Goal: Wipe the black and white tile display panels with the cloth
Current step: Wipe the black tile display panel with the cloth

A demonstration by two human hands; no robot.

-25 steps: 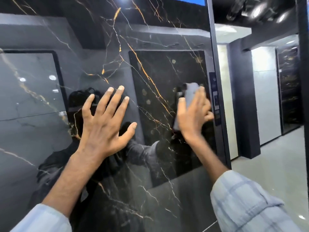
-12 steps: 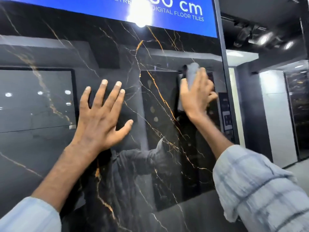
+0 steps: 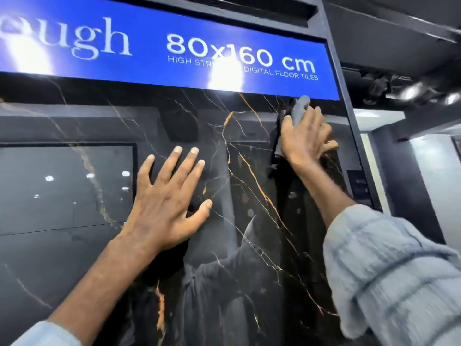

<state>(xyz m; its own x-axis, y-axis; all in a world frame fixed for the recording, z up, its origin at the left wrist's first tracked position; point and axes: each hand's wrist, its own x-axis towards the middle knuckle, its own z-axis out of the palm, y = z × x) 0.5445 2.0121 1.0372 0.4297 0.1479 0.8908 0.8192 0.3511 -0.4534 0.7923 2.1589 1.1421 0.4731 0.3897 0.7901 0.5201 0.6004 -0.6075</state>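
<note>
The left hand [image 3: 164,206] lies flat on the black tile panel [image 3: 249,183], palm to the glossy surface, fingers straight and spread wide with the thumb out to the right; it holds nothing. The right hand [image 3: 305,138] is higher up and well apart from it, near the panel's top right corner, pressing the cloth [image 3: 299,109] against the tile. A grey fold of the cloth pokes up above the fingertips, just under the lower edge of the blue sign [image 3: 174,53], and a darker part hangs down by the thumb side. The fingers lie over the cloth and the thumb hugs it, so the hand has it gripped between palm and panel (how tightly the far fingers curl is blurred).

The panel is black with thin orange and white veins, and it mirrors the person's arms and shirt. The sign reads "80x160 cm" – smaller lettering beneath it says "DIGITAL FLOOR TILES". A dark frame post [image 3: 349,133] runs down just right of the cloth hand. Both forearms are bare, with pale blue sleeves [image 3: 386,270] pushed back
</note>
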